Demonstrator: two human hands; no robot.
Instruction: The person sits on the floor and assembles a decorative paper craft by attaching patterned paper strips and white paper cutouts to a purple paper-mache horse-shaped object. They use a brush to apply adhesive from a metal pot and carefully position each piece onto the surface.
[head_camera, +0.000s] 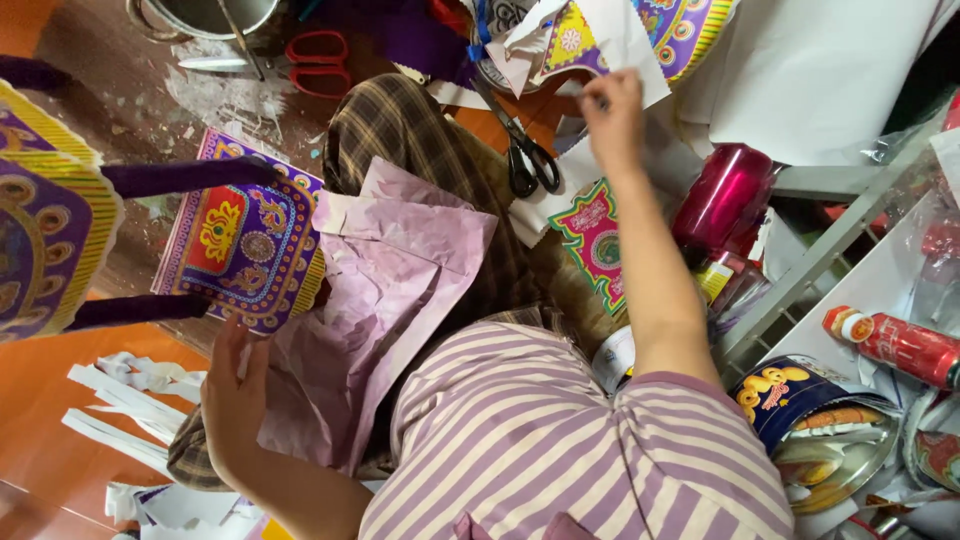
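Scissors (525, 150), bottle (722, 198) crowd right hand (612, 118).
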